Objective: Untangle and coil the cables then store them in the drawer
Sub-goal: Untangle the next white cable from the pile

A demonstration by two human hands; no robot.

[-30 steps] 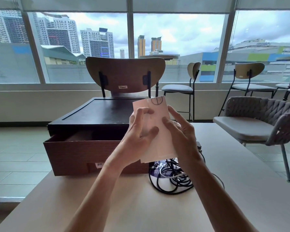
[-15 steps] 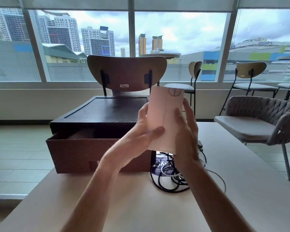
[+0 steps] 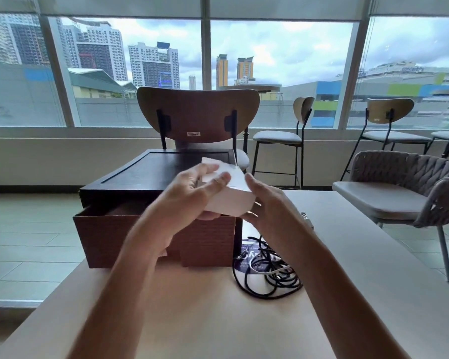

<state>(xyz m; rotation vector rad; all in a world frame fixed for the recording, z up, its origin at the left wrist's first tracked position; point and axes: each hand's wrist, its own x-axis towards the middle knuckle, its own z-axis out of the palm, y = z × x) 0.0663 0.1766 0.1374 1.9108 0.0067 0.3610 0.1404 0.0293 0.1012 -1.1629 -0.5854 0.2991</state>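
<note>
Near one open drawer point(image 3: 130, 237) — left hand point(image 3: 189, 193) grips one paper point(image 3: 231, 195), right hand point(image 3: 267, 203) beside.

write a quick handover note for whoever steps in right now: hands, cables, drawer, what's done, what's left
Left hand grips a folded white paper; right hand is open beside it, contact unclear.
Tangled black and white cables lie on the beige table, right of the brown wooden drawer.
Done: drawer is pulled open.
Left: set the paper down, then untangle, coil and store the cables.
</note>
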